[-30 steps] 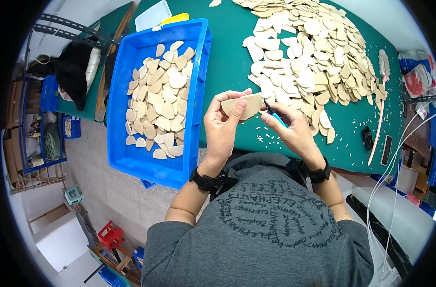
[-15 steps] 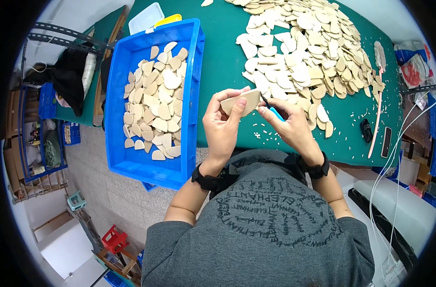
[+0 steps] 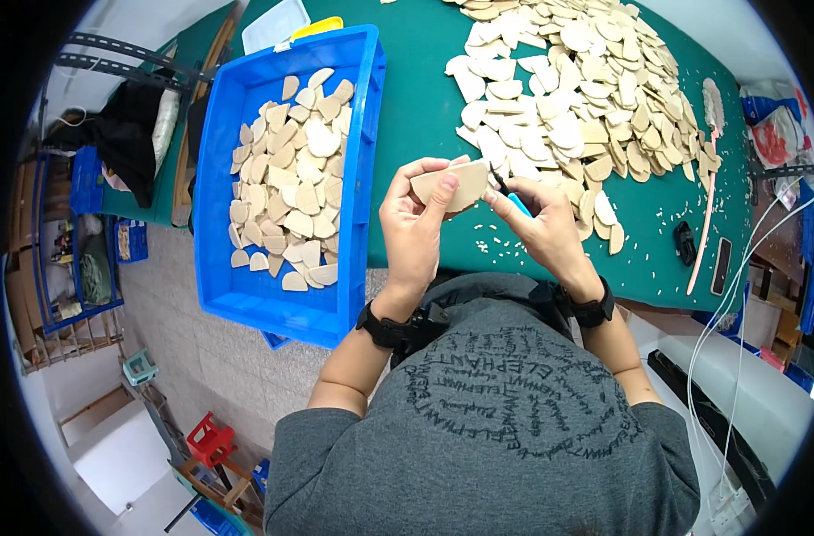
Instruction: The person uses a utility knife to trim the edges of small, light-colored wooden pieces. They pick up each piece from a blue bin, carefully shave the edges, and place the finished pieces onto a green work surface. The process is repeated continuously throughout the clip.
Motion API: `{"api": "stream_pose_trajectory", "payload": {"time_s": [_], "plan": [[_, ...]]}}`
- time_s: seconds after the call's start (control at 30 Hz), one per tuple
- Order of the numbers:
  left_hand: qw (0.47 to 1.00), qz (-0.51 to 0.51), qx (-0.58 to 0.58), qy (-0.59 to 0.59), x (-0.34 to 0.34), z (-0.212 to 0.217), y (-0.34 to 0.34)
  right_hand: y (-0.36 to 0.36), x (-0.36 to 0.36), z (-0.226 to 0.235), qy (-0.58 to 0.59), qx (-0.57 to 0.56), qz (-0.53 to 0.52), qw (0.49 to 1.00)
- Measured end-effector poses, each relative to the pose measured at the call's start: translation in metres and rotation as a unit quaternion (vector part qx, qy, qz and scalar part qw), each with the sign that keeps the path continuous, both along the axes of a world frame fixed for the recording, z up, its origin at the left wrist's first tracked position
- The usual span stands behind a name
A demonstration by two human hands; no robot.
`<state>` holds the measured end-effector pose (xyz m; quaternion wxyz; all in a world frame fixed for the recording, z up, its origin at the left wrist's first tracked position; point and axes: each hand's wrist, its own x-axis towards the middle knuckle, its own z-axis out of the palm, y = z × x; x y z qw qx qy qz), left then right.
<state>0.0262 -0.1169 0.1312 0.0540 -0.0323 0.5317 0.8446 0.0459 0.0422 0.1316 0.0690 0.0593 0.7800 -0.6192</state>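
My left hand grips a flat, beige, half-round piece between thumb and fingers, holding it over the near edge of the green table. In my right hand is a pair of blue-handled nippers, whose dark tip meets the right corner of the piece. The fingers partly hide the tool, and I cannot make out whether its jaws are apart. Left of my hands stands a blue crate with many similar pieces inside. A large heap of such pieces covers the table's far right.
Small white scraps lie scattered on the green table. At the right are a long pink stick with a fluffy end, a black object and a phone. White and yellow containers sit behind the crate.
The held piece has turned so that more of its flat face shows. The nippers have shifted slightly at its right corner. My view has moved a little.
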Motion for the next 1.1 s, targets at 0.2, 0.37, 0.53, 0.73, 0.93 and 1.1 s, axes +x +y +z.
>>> {"api": "stream_pose_trajectory", "payload": {"time_s": [0.2,0.37,0.53,0.73,0.93,1.1], "plan": [[0.999,0.022,0.009,-0.03,-0.001,-0.002,-0.022,-0.006,-0.006,-0.001,-0.003,-0.12,-0.009,0.993],[0.954,0.209,-0.209,0.053,-0.023,-0.03,-0.116,0.003,-0.005,-0.009,0.012,-0.099,-0.041,0.994],[0.666,0.258,-0.692,0.106,-0.05,-0.074,-0.214,-0.001,-0.004,-0.016,0.003,-0.08,-0.038,0.996],[0.629,0.117,-0.768,0.03,-0.071,-0.135,-0.227,-0.006,-0.006,-0.017,-0.016,-0.061,-0.021,0.998],[0.625,0.039,-0.777,0.065,-0.079,-0.136,-0.213,-0.007,-0.005,-0.019,-0.019,-0.035,-0.026,0.999],[0.68,0.014,-0.728,0.082,-0.086,-0.156,-0.224,-0.011,-0.004,-0.021,-0.033,-0.048,-0.035,0.998]]}}
